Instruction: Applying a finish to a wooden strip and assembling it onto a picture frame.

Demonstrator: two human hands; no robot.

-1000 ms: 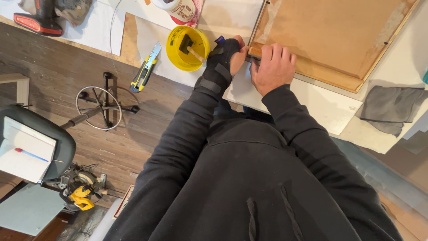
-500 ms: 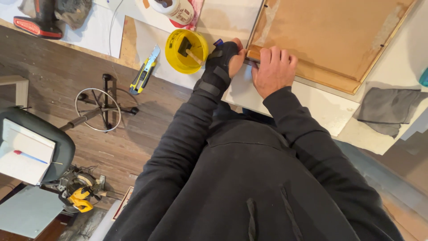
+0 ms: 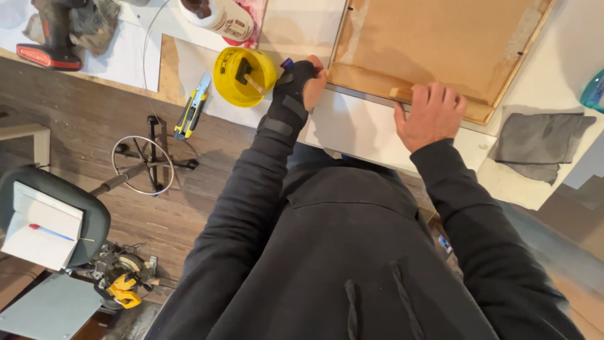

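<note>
A wooden frame with a brown backing board (image 3: 434, 44) lies face down on a white tabletop (image 3: 358, 129). My left hand (image 3: 306, 82), in a black wrist brace, is curled at the frame's near left corner, with a small purple-tipped tool (image 3: 287, 63) sticking out of the fist. My right hand (image 3: 431, 113) lies further right on the frame's near rail, its fingers hooked over the wood. Both black sleeves reach up from my torso at the bottom of the view.
A yellow bowl (image 3: 228, 85) holding a brush-like tool stands just left of my left hand. A yellow-blue utility knife (image 3: 192, 107), a red-black drill (image 3: 53, 38), a grey cloth (image 3: 541, 141), a stool frame (image 3: 141, 164) and a yellow saw (image 3: 123, 283) lie around.
My right hand has slid right along the frame's near rail, away from my left hand; before, both hands sat together at the left corner. My left hand has stayed put.
</note>
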